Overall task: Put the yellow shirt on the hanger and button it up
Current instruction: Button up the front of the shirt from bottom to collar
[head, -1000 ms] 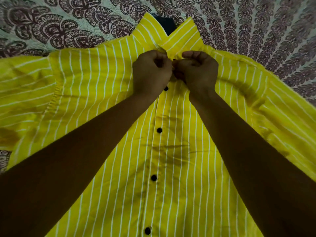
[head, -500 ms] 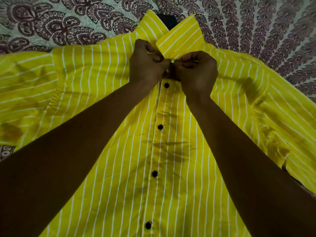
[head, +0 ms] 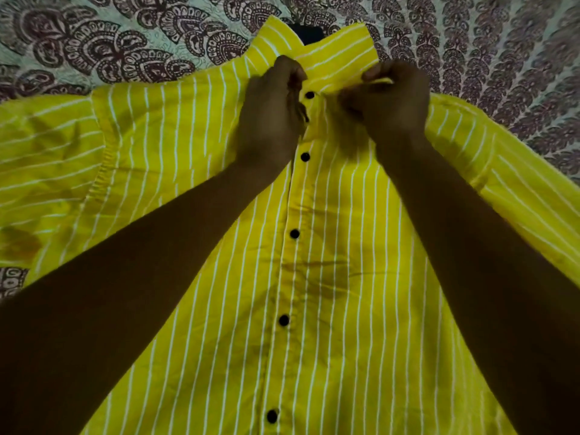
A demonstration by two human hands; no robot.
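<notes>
The yellow shirt (head: 329, 277) with white stripes lies front-up on a patterned bedspread, its placket fastened by a row of black buttons (head: 294, 233). A dark piece of the hanger (head: 309, 34) shows inside the collar opening; the rest is hidden under the cloth. My left hand (head: 270, 120) grips the left collar edge beside the top button (head: 309, 95). My right hand (head: 392, 98) pinches the right collar flap (head: 339, 58) and holds it a little off the shirt.
A white bedspread (head: 125, 42) with dark maroon paisley print lies under the shirt and fills the far part of the view. The shirt's sleeves spread out to the left (head: 40, 171) and right (head: 518, 183).
My hands, which were pressed together at the top button, have parted. The top button now shows fastened, and my right hand has moved right along the collar flap.
</notes>
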